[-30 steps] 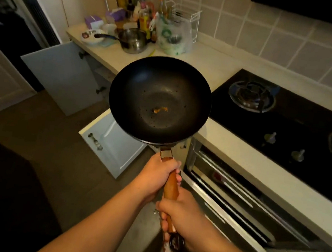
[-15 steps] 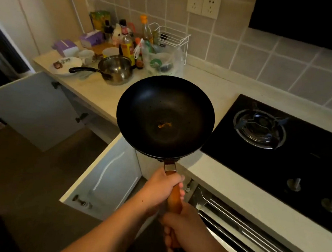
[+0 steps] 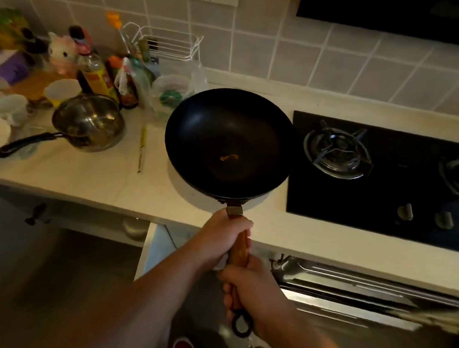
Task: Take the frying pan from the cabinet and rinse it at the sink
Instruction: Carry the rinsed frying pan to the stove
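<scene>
A black round frying pan (image 3: pixel 227 142) with a wooden handle hangs level over the pale counter, just left of the stove. A small orange scrap lies in its middle. My left hand (image 3: pixel 222 237) grips the handle close to the pan. My right hand (image 3: pixel 249 290) grips the handle's lower end, near its black hanging loop. The cabinet door (image 3: pixel 154 248) below the counter stands open, seen edge-on. No sink is in view.
A black gas stove (image 3: pixel 388 174) with two burners fills the right counter. A steel saucepan (image 3: pixel 89 123) with a black handle, bottles, cups, a plate and a white wire rack (image 3: pixel 166 42) crowd the left. A steel pull-out front (image 3: pixel 351 296) sits under the stove.
The pan has swung up and over the counter, beside the stove. My view has turned to face the counter squarely. Both hands keep their grip on the handle.
</scene>
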